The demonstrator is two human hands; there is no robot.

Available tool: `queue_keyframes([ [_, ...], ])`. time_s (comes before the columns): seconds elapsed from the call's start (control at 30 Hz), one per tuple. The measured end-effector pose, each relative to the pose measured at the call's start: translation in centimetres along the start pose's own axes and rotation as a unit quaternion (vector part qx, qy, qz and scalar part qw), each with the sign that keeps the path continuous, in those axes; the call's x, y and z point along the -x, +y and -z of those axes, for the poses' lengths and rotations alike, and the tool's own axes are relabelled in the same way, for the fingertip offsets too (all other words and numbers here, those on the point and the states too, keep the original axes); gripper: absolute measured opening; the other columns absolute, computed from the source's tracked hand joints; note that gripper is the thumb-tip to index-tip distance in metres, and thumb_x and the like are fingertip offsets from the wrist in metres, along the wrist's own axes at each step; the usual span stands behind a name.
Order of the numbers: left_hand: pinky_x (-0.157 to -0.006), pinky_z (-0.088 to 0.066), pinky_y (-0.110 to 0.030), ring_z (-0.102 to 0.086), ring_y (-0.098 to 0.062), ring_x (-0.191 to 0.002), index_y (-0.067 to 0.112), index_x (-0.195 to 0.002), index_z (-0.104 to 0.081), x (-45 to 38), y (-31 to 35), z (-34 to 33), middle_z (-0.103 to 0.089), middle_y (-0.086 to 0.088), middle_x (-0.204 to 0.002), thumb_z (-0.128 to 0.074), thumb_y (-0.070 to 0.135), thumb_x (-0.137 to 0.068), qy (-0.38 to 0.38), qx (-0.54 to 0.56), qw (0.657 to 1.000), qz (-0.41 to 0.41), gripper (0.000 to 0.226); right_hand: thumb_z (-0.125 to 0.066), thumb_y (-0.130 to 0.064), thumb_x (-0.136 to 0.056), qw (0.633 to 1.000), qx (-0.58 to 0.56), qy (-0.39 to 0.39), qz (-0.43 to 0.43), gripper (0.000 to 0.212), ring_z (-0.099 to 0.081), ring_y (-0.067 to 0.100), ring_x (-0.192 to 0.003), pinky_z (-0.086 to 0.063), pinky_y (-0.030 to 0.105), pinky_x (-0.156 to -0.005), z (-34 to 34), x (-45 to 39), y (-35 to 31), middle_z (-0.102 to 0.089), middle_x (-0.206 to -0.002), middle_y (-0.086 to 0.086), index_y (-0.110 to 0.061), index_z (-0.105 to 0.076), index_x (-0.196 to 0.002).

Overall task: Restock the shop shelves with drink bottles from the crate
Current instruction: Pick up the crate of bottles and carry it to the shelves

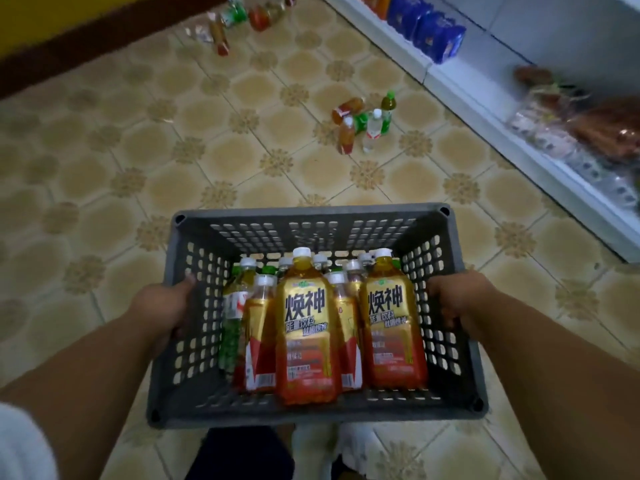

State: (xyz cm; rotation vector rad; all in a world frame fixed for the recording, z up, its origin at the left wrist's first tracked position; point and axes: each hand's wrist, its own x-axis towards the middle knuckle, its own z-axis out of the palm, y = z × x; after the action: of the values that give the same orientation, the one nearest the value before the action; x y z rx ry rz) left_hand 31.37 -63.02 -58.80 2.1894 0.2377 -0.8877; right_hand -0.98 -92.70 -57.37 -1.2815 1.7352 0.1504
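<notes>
Crate (313,415) above patterned floor tiles (207,109)

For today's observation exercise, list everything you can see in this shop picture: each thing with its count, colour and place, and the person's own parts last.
Crate: one, grey, perforated, carried above the floor.
Large bottles: two, amber drink, gold and red labels, white caps, front of the crate.
Smaller bottles: several, exact count hidden, white caps, red-gold or green labels, behind and between the large ones.
Floor bottles, near group: about five, orange, green and clear, by the shelf; one lying down.
Floor bottles, far group: blurred, count unclear, by the far wall.
Shelf: one, white, right side.
Blue packs: several, on the shelf.
Wrapped brownish goods: blurred, on the shelf.
Floor: beige patterned tiles.
Left hand: grip on the crate's left wall.
Right hand: grip on the crate's right wall.
</notes>
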Motion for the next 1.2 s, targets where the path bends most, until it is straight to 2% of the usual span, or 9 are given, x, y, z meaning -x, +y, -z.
queue_keyframes([
  [0.17,-0.040,-0.031,-0.027,-0.030,-0.018,-0.034,0.012,-0.070,-0.041,-6.0,2.7,0.3,-0.034,-0.003,-0.044,-0.058,0.036,-0.103,-0.006,0.054,0.998,0.032,0.044,-0.070,-0.016,-0.083,0.999,0.038,-0.008,0.007,0.021,-0.063,0.030,-0.055,-0.055,0.036,-0.052,-3.0,-4.3,-9.5,-0.071,-0.081,0.021,-0.001,-0.062,-0.095],
  [0.33,-0.045,-0.032,-0.029,-0.032,-0.020,-0.038,0.010,-0.070,-0.044,-12.4,8.7,2.6,-0.037,-0.008,-0.047,-0.058,0.037,-0.103,0.020,0.065,0.997,0.044,0.045,-0.068,-0.014,-0.087,0.998,0.051,-0.026,0.004,0.018,-0.051,0.021,-0.038,-0.048,0.030,-0.047,-6.5,-6.7,-19.8,-0.059,-0.053,0.011,0.002,-0.062,-0.091],
  [0.57,-0.042,-0.034,-0.028,-0.034,-0.019,-0.036,0.010,-0.073,-0.047,-22.5,20.4,5.4,-0.038,-0.011,-0.048,-0.060,0.042,-0.100,0.059,0.034,0.997,0.029,0.044,-0.063,-0.007,-0.089,0.996,0.020,-0.081,0.014,0.011,-0.041,0.018,-0.037,-0.039,0.028,-0.043,-10.1,-11.2,-33.3,-0.050,-0.048,0.007,0.001,-0.058,-0.082],
  [0.7,-0.054,-0.039,-0.039,-0.041,-0.023,-0.046,0.006,-0.072,-0.048,-28.1,26.6,4.9,-0.043,-0.018,-0.057,-0.060,0.047,-0.099,0.074,-0.007,0.997,0.032,0.051,-0.063,-0.007,-0.088,0.995,0.015,-0.093,0.017,0.013,-0.040,0.019,-0.038,-0.038,0.030,-0.045,-11.5,-16.2,-40.7,-0.047,-0.049,0.010,0.001,-0.056,-0.079],
  [0.8,-0.057,-0.041,-0.040,-0.047,-0.025,-0.047,0.002,-0.069,-0.052,-32.0,31.6,3.8,-0.048,-0.020,-0.053,-0.061,0.048,-0.098,0.088,-0.019,0.995,0.033,0.055,-0.065,-0.005,-0.083,0.996,0.027,-0.076,0.032,0.013,-0.050,0.022,-0.039,-0.043,0.028,-0.041,-11.8,-20.0,-46.5,-0.059,-0.055,0.015,0.007,-0.060,-0.081],
  [0.9,-0.058,-0.040,-0.041,-0.049,-0.026,-0.051,0.003,-0.069,-0.053,-36.4,37.6,3.1,-0.050,-0.019,-0.055,-0.062,0.050,-0.097,0.082,-0.029,0.996,0.038,0.055,-0.063,0.001,-0.079,0.996,0.052,-0.056,0.035,0.010,-0.063,0.030,-0.055,-0.052,0.034,-0.049,-12.1,-23.2,-52.3,-0.067,-0.072,0.023,0.009,-0.064,-0.084],
  [1.0,-0.061,-0.039,-0.042,-0.048,-0.026,-0.054,0.004,-0.073,-0.053,-41.1,42.3,2.1,-0.049,-0.017,-0.059,-0.061,0.050,-0.097,0.058,-0.028,0.996,0.059,0.053,-0.061,0.005,-0.077,0.997,0.050,-0.046,0.031,0.008,-0.068,0.034,-0.067,-0.054,0.036,-0.053,-12.3,-26.4,-58.2,-0.067,-0.075,0.024,0.009,-0.063,-0.084],
  [1.07,-0.061,-0.039,-0.041,-0.048,-0.025,-0.054,0.001,-0.075,-0.055,-44.6,45.3,1.8,-0.051,-0.017,-0.059,-0.064,0.046,-0.097,0.058,-0.015,0.995,0.081,0.051,-0.062,0.001,-0.080,0.997,0.050,-0.053,0.029,0.007,-0.066,0.030,-0.063,-0.051,0.031,-0.048,-12.9,-28.4,-61.9,-0.066,-0.073,0.021,0.006,-0.062,-0.084],
  [1.2,-0.049,-0.042,-0.035,-0.056,-0.031,-0.049,-0.004,-0.070,-0.059,-51.8,52.5,0.2,-0.060,-0.017,-0.053,-0.066,0.050,-0.093,0.081,-0.064,0.990,0.096,0.060,-0.069,-0.011,-0.081,0.999,0.008,-0.050,-0.011,0.015,-0.072,0.033,-0.074,-0.059,0.037,-0.061,-13.8,-31.2,-67.7,-0.072,-0.080,0.020,0.002,-0.064,-0.087],
])
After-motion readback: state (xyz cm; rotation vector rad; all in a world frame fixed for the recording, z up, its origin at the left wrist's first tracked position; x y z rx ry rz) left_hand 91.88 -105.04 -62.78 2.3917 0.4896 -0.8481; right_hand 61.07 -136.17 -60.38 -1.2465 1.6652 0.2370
